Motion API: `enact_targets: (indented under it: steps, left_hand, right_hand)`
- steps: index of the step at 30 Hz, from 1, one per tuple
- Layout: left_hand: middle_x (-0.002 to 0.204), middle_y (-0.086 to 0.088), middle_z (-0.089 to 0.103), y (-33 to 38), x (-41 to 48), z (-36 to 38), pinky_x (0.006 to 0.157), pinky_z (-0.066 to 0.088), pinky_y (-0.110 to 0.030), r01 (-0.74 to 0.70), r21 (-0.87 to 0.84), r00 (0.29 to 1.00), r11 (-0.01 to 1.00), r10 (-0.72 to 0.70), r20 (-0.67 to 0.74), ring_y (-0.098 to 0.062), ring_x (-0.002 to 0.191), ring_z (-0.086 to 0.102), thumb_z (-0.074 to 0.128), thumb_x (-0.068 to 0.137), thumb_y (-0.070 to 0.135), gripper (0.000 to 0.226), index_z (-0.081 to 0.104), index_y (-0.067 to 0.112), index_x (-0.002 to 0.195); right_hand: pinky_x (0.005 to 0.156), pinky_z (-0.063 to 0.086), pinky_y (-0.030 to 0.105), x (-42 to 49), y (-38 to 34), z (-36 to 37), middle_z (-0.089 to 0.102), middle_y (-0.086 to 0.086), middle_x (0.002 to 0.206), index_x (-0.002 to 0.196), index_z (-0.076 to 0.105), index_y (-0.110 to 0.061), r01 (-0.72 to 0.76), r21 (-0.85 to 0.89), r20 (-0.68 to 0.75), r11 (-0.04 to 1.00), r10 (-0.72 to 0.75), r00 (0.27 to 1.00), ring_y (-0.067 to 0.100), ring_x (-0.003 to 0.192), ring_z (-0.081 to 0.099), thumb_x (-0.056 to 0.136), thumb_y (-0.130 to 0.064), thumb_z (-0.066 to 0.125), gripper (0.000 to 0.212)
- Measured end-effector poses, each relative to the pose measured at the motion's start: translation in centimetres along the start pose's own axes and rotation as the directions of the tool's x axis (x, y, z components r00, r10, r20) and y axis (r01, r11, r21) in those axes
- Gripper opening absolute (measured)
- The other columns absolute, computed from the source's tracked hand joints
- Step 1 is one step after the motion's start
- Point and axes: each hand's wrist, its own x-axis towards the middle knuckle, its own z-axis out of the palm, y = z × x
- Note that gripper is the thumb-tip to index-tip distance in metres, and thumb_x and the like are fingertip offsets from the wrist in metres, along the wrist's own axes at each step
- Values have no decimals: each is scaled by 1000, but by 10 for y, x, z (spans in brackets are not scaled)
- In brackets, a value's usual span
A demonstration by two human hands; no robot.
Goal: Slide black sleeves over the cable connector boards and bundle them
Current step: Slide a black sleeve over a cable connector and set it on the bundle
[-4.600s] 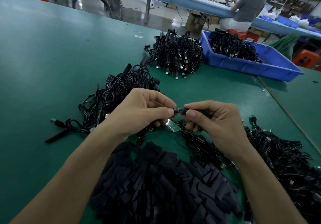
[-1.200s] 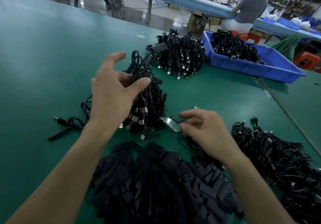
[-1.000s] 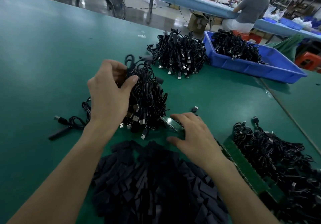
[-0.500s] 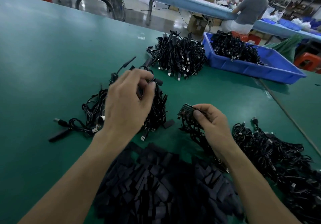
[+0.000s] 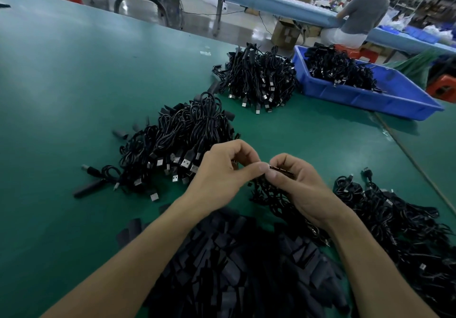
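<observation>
My right hand [image 5: 299, 189] pinches a small connector board [image 5: 282, 170] seen edge-on, its black cable hanging down into a tangle. My left hand [image 5: 223, 174] meets it from the left, thumb and fingers pinched at the board's end on something dark that I cannot make out. A heap of flat black sleeves [image 5: 246, 268] lies just below both hands. Left of my hands lies a pile of sleeved cables [image 5: 177, 142] with USB plugs showing. Cables without sleeves [image 5: 394, 221] are heaped at the right.
A second bundle of cables [image 5: 259, 80] sits farther back, beside a blue bin [image 5: 365, 95] holding more. A few loose sleeves [image 5: 121, 133] lie on the green table [image 5: 74, 75]. A person sits at another bench in the background.
My left hand left the sleeved pile and came right to meet my right hand. My right hand lifted the connector board off the table and holds it up between both hands.
</observation>
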Motion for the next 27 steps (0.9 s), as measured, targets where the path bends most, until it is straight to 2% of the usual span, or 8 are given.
enact_targets:
  steps: [5,13,17,20,21,23,25,27]
  left_hand:
    - [52,20,55,1,0,2,43,32,-8,92,-163,992,982,-76,101,2,41,42,72,92,20,13,67,17,81]
    - [52,16,48,6,0,0,42,29,-8,147,-215,983,965,-119,139,1,41,37,67,95,19,15,67,16,80]
    - [59,14,56,11,-3,3,47,39,-14,212,-319,973,924,-168,161,1,54,49,66,91,31,17,67,21,77]
    - [71,11,68,18,-1,-2,63,52,-18,129,-404,992,906,-120,46,-3,66,59,63,81,39,21,65,18,82]
    - [76,10,71,21,0,-5,70,55,-20,83,-433,996,897,-92,0,-4,71,63,61,81,38,23,63,16,86]
    - [82,5,74,27,1,-12,79,59,-27,-21,-509,997,861,-21,-77,-10,79,69,55,87,35,23,57,12,92]
    - [74,2,71,34,-1,-16,74,61,-33,-142,-521,985,842,68,-158,-15,67,68,51,93,32,21,52,12,94]
    - [63,5,63,42,-3,-19,56,58,-31,-239,-447,959,862,137,-249,-11,47,55,53,96,30,15,53,16,94]
  right_hand:
    - [72,43,23,3,2,-1,62,0,80,82,73,-24,-4,11,-5,1000,4,1000,14,76,51,63,-56,88,40]
    - [69,49,15,7,-1,-5,67,-6,73,78,76,-21,-27,105,79,994,19,997,4,68,58,62,-50,91,37]
    - [73,54,21,7,-9,-5,69,0,77,80,75,-18,-47,192,126,980,23,992,10,71,62,68,-40,89,29]
    - [69,56,20,8,-19,-8,71,0,76,78,76,-19,21,283,-107,959,10,994,8,69,65,73,-28,79,10]
    - [70,55,20,9,-21,-11,71,-1,77,79,75,-19,52,285,-244,957,20,970,8,71,65,75,-25,75,8]
    - [76,54,21,12,-24,-18,70,-2,82,84,70,-18,107,192,-517,975,8,856,9,79,64,81,-21,72,4]
    - [75,53,17,14,-24,-21,69,-6,82,85,67,-20,110,-42,-699,993,-108,707,8,80,64,87,-14,73,9]
    - [72,53,15,14,-22,-20,69,-9,81,83,66,-26,91,-294,-711,952,-281,645,8,78,66,86,-13,77,17]
